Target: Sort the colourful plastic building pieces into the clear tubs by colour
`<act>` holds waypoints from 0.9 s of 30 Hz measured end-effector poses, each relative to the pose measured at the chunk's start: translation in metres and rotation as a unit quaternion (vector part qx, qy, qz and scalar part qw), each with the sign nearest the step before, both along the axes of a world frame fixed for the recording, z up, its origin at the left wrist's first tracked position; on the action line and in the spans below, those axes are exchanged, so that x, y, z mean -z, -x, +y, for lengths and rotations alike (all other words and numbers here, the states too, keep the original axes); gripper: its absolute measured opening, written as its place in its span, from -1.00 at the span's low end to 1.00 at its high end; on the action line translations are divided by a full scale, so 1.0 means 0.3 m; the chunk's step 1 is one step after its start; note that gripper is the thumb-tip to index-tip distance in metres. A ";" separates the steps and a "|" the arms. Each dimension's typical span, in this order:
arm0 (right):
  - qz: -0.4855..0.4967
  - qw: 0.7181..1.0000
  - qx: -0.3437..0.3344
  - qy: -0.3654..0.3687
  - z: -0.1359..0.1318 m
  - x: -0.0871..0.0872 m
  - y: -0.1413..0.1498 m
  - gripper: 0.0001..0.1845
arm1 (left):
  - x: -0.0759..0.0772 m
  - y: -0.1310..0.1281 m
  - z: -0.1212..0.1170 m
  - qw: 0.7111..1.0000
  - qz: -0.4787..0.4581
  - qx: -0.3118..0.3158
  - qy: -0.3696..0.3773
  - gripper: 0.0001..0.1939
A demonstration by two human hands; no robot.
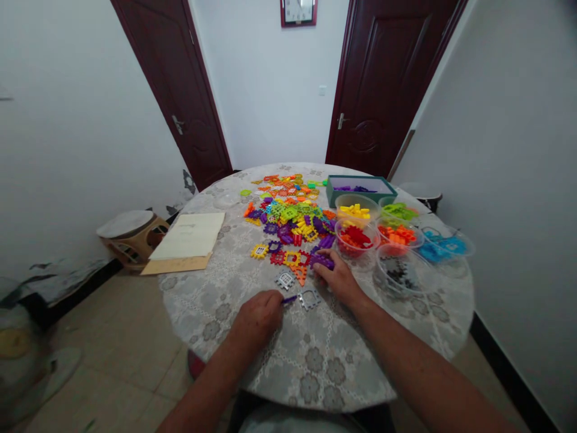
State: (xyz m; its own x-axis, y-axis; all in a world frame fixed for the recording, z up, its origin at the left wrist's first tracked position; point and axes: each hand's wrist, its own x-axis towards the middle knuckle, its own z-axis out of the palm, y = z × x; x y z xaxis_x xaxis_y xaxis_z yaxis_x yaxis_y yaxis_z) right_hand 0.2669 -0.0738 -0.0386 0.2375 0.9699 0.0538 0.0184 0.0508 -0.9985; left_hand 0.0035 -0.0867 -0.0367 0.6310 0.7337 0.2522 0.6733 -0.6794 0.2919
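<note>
My left hand (260, 314) rests near the table's front, its fingers closed on a purple toy building piece (290, 299) that pokes out edge-on to the right. Farther forward, my right hand (337, 275) has its thumb and fingers around a purple notched building piece (323, 260). Between the hands lie a grey piece with a round opening (309, 299) and a grey window piece (285, 279). Just beyond them are an orange triangle piece (300, 275) and a yellow square frame (292, 258). A large heap of mixed building pieces (288, 213) spreads behind.
Clear tubs of sorted pieces stand at the right, among them a yellow-filled tub (356, 210), a red-filled tub (356, 237) and a grey-filled tub (399, 270). Behind them is a green box (331, 195) with purple pieces. Paper sheets (189, 234) lie at the left edge.
</note>
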 end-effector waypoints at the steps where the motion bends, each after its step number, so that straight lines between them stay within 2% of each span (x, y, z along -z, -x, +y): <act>1: -0.002 1.000 -0.006 0.003 -0.001 -0.002 -0.002 -0.57 | -0.001 0.006 -0.004 1.000 -0.027 -0.013 -0.001 -0.79; 5: -0.013 0.998 -0.055 0.002 -0.018 -0.026 0.004 -0.65 | -0.056 0.000 0.014 0.985 -0.149 -0.075 0.036 -0.80; 8: 0.022 0.993 -0.115 -0.032 -0.039 -0.047 0.024 -0.67 | -0.121 -0.041 0.059 0.969 -0.201 -0.093 0.113 -0.79; 12: 0.060 0.985 -0.154 -0.044 -0.056 -0.057 0.044 -0.65 | -0.169 -0.118 0.129 0.948 -0.233 -0.040 0.212 -0.76; 17: 0.036 0.994 -0.093 -0.045 -0.046 -0.068 0.017 -0.58 | -0.183 -0.187 0.192 0.939 -0.229 0.038 0.255 -0.77; 20: 0.023 0.994 -0.099 -0.027 -0.049 -0.097 0.002 -0.61 | -0.199 -0.201 0.216 0.943 -0.211 0.089 0.240 -0.77; 22: 0.008 0.995 -0.101 -0.004 -0.068 -0.135 -0.004 -0.67 | -0.202 -0.196 0.233 0.954 -0.191 0.116 0.200 -0.74; 24: -0.019 0.994 -0.108 0.020 -0.099 -0.192 -0.017 -0.71 | -0.188 -0.178 0.256 0.967 -0.184 0.116 0.129 -0.72; 27: -0.069 0.984 -0.156 0.044 -0.135 -0.301 -0.068 -0.71 | -0.134 -0.144 0.292 0.974 -0.213 0.080 0.017 -0.77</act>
